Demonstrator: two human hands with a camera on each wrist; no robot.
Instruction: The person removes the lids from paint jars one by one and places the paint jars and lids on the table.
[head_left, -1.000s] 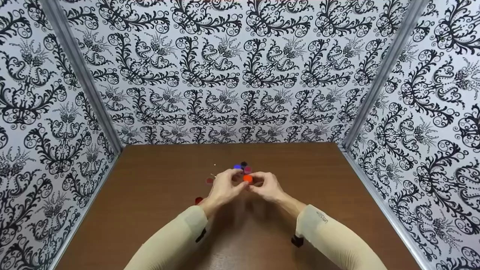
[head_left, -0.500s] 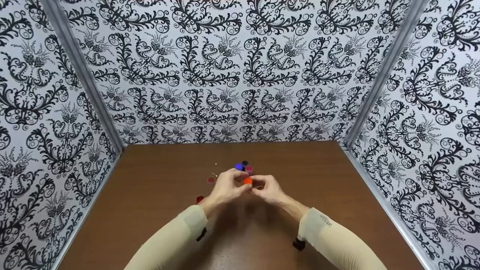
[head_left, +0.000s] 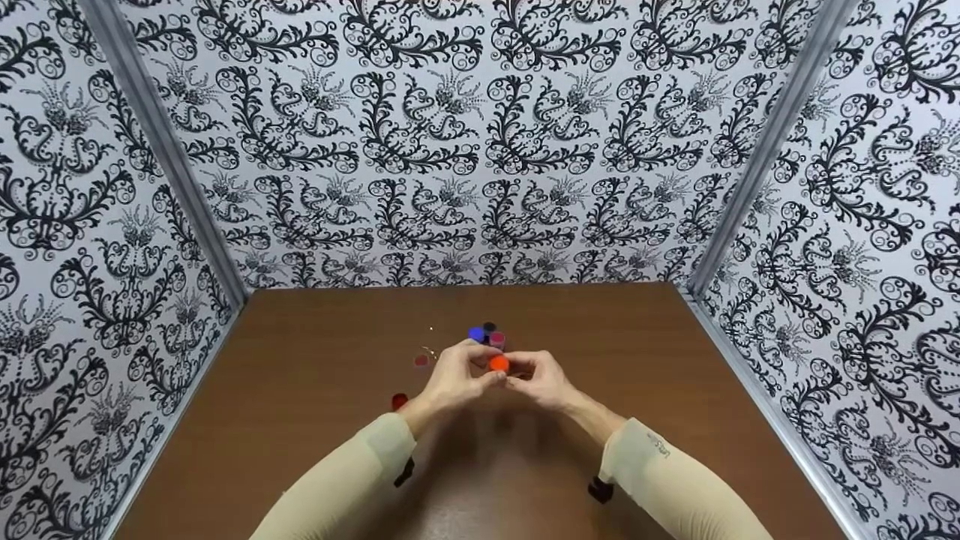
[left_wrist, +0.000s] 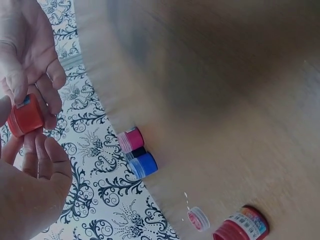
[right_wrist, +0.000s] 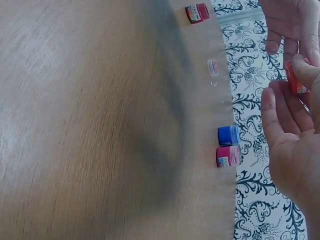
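Note:
An orange-red paint jar (head_left: 499, 364) is raised in front of me between both hands, its round top towards the head camera. My left hand (head_left: 454, 375) pinches its left side with thumb and fingers. From the right, my right hand (head_left: 544, 381) grips it too; in the left wrist view its thumb presses near the label of the jar (left_wrist: 26, 116). Just beyond the hands stand a blue paint jar (head_left: 476, 334), a pink paint jar (head_left: 496, 340) and a dark paint jar (head_left: 490, 327), close together. Fingers hide part of the held jar.
Left of my hands lie a small lid (head_left: 421, 361) and thin pale scraps (head_left: 429, 350). A red paint jar (left_wrist: 245, 225) lies on its side near my left wrist, apparently uncapped. Patterned walls enclose the brown table (head_left: 315, 322) at the back and sides.
The held jar tipped slightly and its top faces up again, a little lower and further right than at first. Both hands shifted slightly and kept their hold. The other jars stayed put.

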